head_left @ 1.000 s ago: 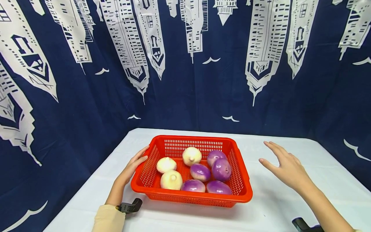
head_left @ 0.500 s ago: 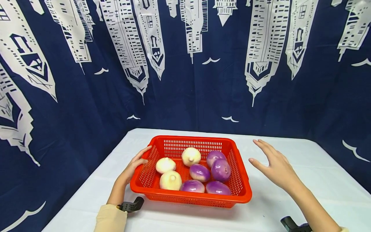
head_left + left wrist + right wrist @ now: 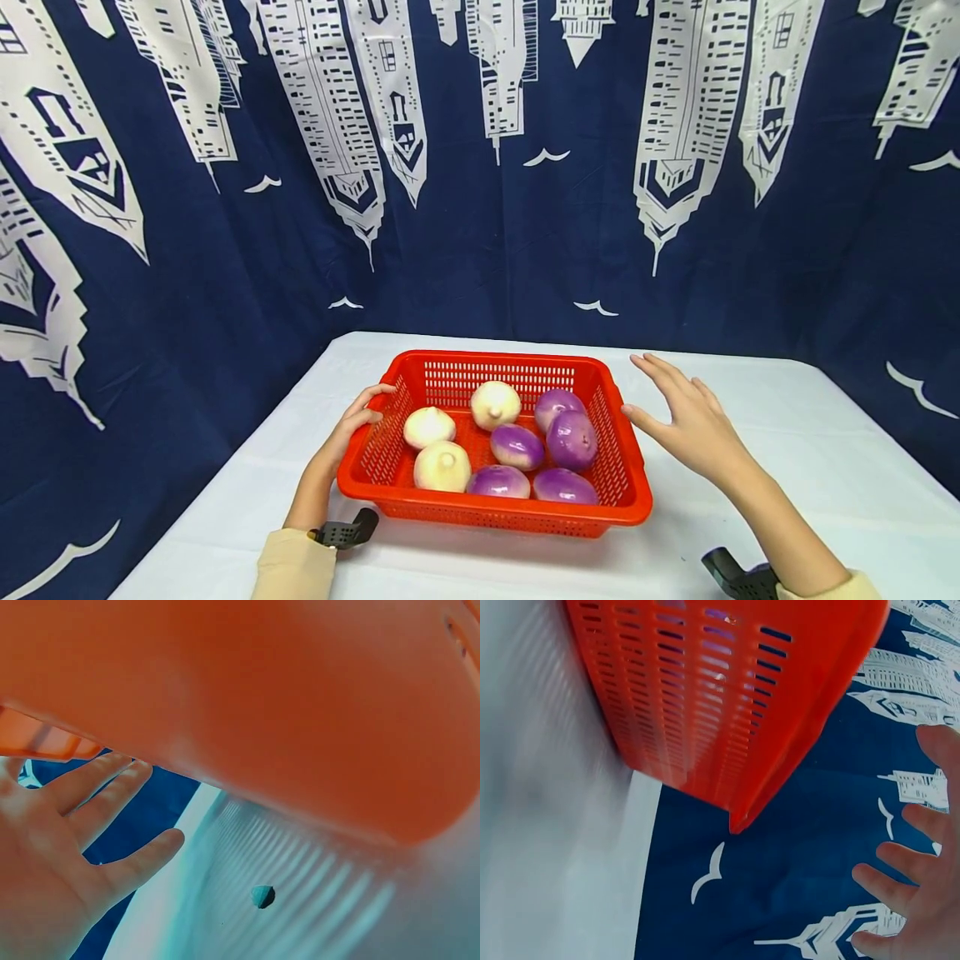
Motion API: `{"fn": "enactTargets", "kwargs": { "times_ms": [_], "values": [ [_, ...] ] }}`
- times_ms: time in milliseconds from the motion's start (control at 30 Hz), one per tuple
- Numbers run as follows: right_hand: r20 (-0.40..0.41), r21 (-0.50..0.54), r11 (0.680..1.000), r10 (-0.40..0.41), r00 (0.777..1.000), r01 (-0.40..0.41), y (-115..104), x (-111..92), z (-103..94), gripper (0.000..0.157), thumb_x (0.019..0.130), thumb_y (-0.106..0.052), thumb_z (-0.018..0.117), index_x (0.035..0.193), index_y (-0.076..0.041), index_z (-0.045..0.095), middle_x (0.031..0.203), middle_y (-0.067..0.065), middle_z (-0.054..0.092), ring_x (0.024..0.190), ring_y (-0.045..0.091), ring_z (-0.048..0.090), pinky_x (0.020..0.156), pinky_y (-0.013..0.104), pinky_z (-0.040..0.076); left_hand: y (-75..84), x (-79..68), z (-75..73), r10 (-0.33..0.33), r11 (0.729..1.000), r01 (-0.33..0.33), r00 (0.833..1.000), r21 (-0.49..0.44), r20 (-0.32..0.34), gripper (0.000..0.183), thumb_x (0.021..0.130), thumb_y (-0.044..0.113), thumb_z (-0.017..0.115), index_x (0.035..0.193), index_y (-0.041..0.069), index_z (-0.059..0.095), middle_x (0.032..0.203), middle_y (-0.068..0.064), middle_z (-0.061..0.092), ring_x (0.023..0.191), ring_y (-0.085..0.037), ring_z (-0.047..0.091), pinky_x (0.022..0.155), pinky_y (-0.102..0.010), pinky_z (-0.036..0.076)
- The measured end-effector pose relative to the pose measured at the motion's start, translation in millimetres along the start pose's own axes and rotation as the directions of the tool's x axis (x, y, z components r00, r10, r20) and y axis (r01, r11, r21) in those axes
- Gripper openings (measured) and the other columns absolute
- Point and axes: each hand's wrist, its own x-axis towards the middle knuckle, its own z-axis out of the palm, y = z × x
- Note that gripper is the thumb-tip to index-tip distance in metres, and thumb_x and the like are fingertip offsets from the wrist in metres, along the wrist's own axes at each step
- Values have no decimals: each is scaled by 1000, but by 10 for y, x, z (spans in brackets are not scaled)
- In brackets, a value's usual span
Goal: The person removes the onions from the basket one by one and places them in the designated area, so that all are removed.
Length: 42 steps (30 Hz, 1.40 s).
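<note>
Biggest thing on view, the dark blue cloth (image 3: 510, 250) with its white building prints fills the whole background, and nothing has altered there. In front of it stretches the white desk (image 3: 420, 558), and on the middle of that sits the red basket (image 3: 495, 502), right where it was half a second ago.

Now the movement: the right hand (image 3: 693, 425) has come in from the right, its thumb tip now just beside the basket's right rim. Its grip is spread, fingers apart, holding nothing! The left hand (image 3: 345, 430) has shifted only slightly, its fingertips a touch further over the left rim; that grip is spread as well, though whether it presses on the rim I can't tell.

Between the right hand and the contents stands the basket's perforated right wall. Inside, unmoved, lie five purple vegetables (image 3: 572, 439), mostly to the right, and three pale vegetables (image 3: 443, 467), two at the left and one at the back. The front rim hides the undersides of the nearest ones. Smaller still, a black wrist device (image 3: 347, 532) sits by the left cuff.
</note>
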Motion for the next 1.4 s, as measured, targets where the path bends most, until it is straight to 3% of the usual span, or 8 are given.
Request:
{"fn": "enactTargets", "kwargs": {
  "times_ms": [233, 700, 1267, 1400],
  "values": [
    [54, 12, 1000, -11, 998, 10, -55, 58, 132, 73, 79, -41, 62, 140, -15, 32, 143, 19, 32, 128, 40, 30, 102, 66, 12, 4, -1, -2, 13, 1000, -13, 1000, 2, 3, 40, 82, 7, 32, 118, 20, 41, 123, -5, 39, 106, -20, 46, 86, -30, 46],
    [151, 30, 997, -72, 986, 68, -134, 120, 454, 73, 77, -43, 65, 138, -16, 35, 141, 16, 36, 128, 38, 35, 102, 66, 9, 20, -20, 16, 15, 1000, -15, 1000, -21, 10, 39, 82, 6, 31, 114, 25, 44, 126, -10, 36, 107, -22, 45, 86, -31, 47],
    [237, 46, 994, -105, 966, 96, -174, 204, 607, 72, 75, -42, 67, 136, -17, 39, 136, 14, 43, 126, 33, 39, 102, 66, 5, -10, 2, -16, 6, 1000, -7, 1000, -30, -10, 37, 83, 6, 32, 111, 26, 46, 120, -4, 42, 101, -18, 49, 82, -29, 48],
    [266, 40, 995, -94, 959, 86, -174, 199, 611, 72, 74, -43, 67, 136, -17, 40, 135, 14, 44, 124, 33, 42, 101, 67, 7, -12, 17, -13, 0, 1000, 0, 1000, -30, -5, 33, 88, 9, 32, 117, 22, 44, 120, -4, 42, 104, -18, 49, 85, -29, 47]
  ]
}}
